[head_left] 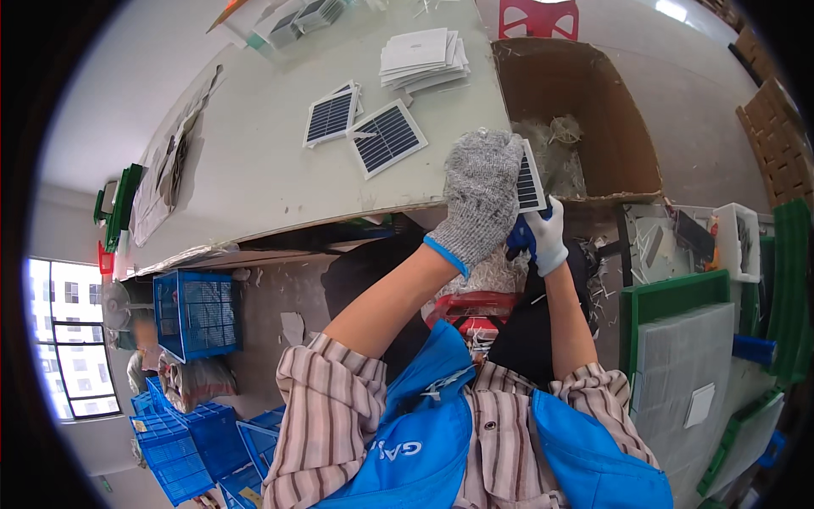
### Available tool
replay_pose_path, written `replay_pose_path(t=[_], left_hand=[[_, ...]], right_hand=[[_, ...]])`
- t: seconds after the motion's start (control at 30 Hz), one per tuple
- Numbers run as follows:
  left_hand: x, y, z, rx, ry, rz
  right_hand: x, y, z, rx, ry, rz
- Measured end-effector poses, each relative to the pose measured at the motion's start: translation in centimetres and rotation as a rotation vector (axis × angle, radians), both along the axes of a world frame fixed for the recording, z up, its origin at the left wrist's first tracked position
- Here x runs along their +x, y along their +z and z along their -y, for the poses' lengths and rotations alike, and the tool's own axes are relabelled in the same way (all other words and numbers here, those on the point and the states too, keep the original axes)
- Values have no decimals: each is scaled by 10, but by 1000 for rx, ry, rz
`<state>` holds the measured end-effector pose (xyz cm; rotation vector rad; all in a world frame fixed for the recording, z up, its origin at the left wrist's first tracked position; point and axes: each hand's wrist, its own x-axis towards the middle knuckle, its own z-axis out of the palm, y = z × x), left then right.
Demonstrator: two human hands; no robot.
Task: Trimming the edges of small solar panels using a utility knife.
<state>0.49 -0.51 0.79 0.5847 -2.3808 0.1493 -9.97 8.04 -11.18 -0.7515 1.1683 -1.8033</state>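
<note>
I make this a factory workshop; small solar panels [387,138] lie on the long worktable [271,144]; an open cardboard box [626,127] adjoins its right edge; blue crates [197,316] stand by its near side.

left glove [485,178] is speckled grey with blue trim [447,256]; right glove [547,236] is white and blue; panels [388,140] are dark navy, pale-lined, white-framed; shirt [318,411] has brown stripes on cream; table [271,144]'s pale grey-green; box [623,127]'s plain brown; crates [172,450] are bright blue

Solar panel [530,184], dark-celled, white-edged, is held at its near end by the right hand [545,233]. Left side is hidden by the left hand [484,182].
</note>
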Motion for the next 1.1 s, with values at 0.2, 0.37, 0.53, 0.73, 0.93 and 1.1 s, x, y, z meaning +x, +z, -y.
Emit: replay_pose_path(t=[0.2,0.37,0.53,0.73,0.93,1.1], left_hand=[[-3,5,3,153,-64,59],[-11,11,-2,305,44,175],[-16,2,-5,55,117,125],[-12,8,3,139,-97,75],[6,3,3,10,77,79],[0,3,-6,96,-45,4]], right_hand=[[23,24,-33,-178,163,-691],[53,19,-40,42,-195,155],[32,-31,21,-35,-371,-34],[-3,-40,87,-525,316,1371],[4,-9,1,-141,-133,-54],[-4,12,-8,0,-17,-179]])
